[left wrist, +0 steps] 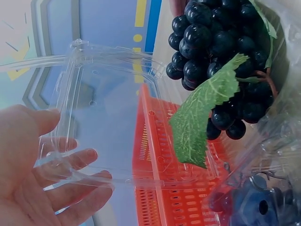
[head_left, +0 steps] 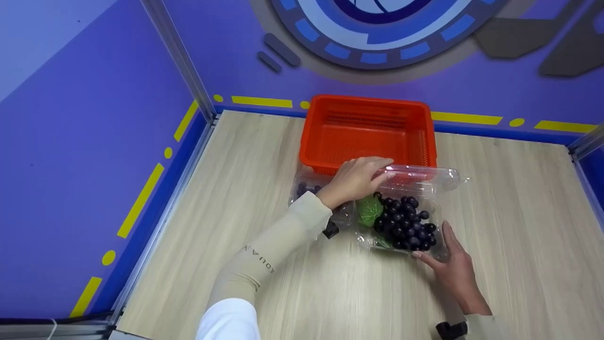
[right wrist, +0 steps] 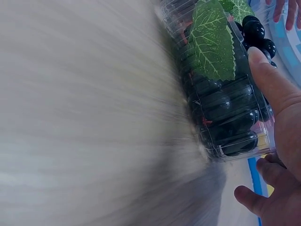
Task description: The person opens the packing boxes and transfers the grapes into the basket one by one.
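Note:
A clear plastic clamshell box (head_left: 365, 238) lies open on the table, holding a bunch of dark grapes (head_left: 403, 226) with a green leaf (head_left: 369, 210). Its hinged lid (head_left: 424, 175) stands raised at the far side. My left hand (head_left: 354, 182) holds the lid by its left end, the thumb on one face and the fingers behind it, as the left wrist view shows. At the box's near right corner, my right hand (head_left: 455, 271) grips the wall, with the thumb (right wrist: 265, 70) on the front rim. Its other fingers lie around the right end, partly hidden.
An orange-red perforated basket (head_left: 363, 141) stands behind the box, against the back wall. Left of the open box, partly under my left forearm, sits another clear box (head_left: 297, 182) with dark fruit inside. Blue panels (head_left: 94, 165) border the wooden table.

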Demonstrator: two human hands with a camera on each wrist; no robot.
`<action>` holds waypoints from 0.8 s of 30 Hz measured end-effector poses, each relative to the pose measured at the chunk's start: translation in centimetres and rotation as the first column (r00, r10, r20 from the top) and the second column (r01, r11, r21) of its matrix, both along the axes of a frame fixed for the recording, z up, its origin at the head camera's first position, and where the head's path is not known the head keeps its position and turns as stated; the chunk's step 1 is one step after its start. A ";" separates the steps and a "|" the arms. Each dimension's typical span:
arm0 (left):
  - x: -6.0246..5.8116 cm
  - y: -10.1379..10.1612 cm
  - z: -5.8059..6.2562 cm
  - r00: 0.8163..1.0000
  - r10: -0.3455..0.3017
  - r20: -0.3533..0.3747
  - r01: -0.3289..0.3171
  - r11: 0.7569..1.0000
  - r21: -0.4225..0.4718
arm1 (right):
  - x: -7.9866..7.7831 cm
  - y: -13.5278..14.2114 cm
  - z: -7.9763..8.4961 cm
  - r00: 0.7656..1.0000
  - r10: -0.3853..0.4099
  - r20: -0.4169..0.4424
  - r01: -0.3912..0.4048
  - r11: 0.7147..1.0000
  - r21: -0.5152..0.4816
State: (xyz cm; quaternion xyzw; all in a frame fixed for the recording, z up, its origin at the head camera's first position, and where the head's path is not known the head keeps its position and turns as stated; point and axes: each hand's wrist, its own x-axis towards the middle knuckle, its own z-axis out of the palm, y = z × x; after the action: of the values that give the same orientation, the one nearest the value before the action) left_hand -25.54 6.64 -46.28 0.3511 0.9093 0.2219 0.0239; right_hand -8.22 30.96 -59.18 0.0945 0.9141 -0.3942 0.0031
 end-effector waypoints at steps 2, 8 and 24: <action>-0.1 0.1 0.1 1.000 0.011 0.005 -0.011 1.000 -0.007 | 0.0 -0.1 0.0 1.000 -0.005 0.002 0.005 1.000 -0.004; -0.6 0.4 0.1 0.999 0.044 0.021 -0.044 0.999 -0.028 | 0.3 -0.2 0.0 1.000 -0.010 0.010 0.010 1.000 -0.019; -0.9 0.2 -0.2 0.978 0.072 -0.195 -0.042 0.988 0.152 | 1.0 -0.6 0.0 0.999 -0.022 0.027 0.023 0.999 -0.036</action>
State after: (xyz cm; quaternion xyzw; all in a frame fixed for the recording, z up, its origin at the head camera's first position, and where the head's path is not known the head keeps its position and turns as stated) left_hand -26.49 6.86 -46.47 0.3463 0.8980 0.2522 -0.1000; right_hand -7.21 30.36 -59.17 0.1101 0.9055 -0.4097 0.0124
